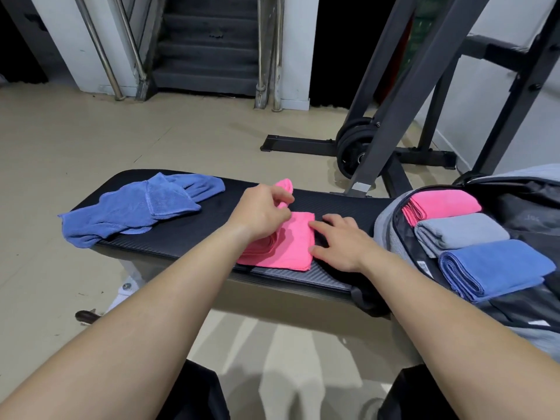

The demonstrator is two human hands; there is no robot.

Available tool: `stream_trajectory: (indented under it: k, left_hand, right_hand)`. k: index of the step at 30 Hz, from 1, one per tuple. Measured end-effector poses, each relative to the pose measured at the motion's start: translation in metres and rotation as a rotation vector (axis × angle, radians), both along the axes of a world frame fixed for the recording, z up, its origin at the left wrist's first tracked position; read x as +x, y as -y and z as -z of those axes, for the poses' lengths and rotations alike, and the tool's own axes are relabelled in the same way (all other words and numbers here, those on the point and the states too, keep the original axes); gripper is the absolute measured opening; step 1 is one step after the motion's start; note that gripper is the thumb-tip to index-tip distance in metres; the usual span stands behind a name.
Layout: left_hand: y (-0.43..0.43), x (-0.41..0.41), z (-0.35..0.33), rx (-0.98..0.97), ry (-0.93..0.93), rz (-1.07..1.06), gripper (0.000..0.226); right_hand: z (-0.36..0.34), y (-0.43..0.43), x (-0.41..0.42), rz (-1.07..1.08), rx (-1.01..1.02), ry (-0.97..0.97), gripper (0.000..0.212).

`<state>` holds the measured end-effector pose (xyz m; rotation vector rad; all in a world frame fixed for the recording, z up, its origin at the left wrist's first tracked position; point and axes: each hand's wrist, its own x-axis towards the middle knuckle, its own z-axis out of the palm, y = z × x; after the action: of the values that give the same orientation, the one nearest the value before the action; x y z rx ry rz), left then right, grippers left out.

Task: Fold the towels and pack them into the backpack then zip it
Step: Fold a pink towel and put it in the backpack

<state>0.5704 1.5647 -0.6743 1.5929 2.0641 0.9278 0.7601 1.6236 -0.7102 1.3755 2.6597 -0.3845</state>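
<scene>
A pink towel (pixel 288 244), partly folded, lies in the middle of the black padded bench (pixel 188 241). My left hand (pixel 260 212) pinches a raised flap of it near the far edge. My right hand (pixel 339 241) rests flat, fingers straight, against the towel's right edge. A crumpled blue towel (pixel 136 207) lies unfolded on the bench's left end. At the right the grey backpack (pixel 386 225) lies open, holding three folded towels: pink (pixel 445 203), grey (pixel 460 230) and blue (pixel 497 266).
A black weight rack (pixel 391 122) with weight plates (pixel 353 147) stands on the tiled floor beyond the bench. Stairs with metal rails rise at the back. My knees show at the bottom edge.
</scene>
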Motion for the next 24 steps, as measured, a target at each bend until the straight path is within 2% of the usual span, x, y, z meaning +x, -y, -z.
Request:
stream_trajectory:
  k: [5, 11, 14, 16, 17, 20, 22, 24]
  left_hand:
    - [-0.005, 0.022, 0.008, -0.076, -0.165, 0.104, 0.031]
    - [-0.008, 0.037, 0.02, -0.173, -0.258, 0.172, 0.037]
    - [-0.007, 0.038, 0.018, -0.136, -0.17, 0.15, 0.033]
    - [-0.006, 0.032, 0.012, -0.057, -0.058, 0.103, 0.023]
    - [-0.005, 0.025, 0.011, -0.015, -0.063, 0.078, 0.019]
    - [-0.002, 0.003, 0.014, 0.045, -0.329, 0.023, 0.021]
    - [0.003, -0.008, 0.023, -0.034, -0.5, 0.047, 0.037]
    - [0.008, -0.013, 0.031, -0.165, -0.595, 0.093, 0.058]
  right_hand:
    - [0.006, 0.001, -0.003, -0.009, -0.001, 0.033, 0.066]
    - [0.005, -0.004, 0.002, -0.024, -0.027, 0.018, 0.067]
    - [0.003, -0.007, 0.005, -0.018, -0.03, -0.016, 0.055]
    - [0.0, -0.011, 0.005, 0.038, -0.002, -0.112, 0.047]
    - [-0.002, -0.012, 0.003, 0.08, 0.032, -0.182, 0.046]
    - [-0.008, -0.012, -0.01, 0.118, 0.153, -0.362, 0.044]
    - [-0.012, -0.008, -0.023, 0.038, 0.203, -0.383, 0.046]
    - [-0.011, -0.002, -0.037, -0.061, 0.225, -0.318, 0.051]
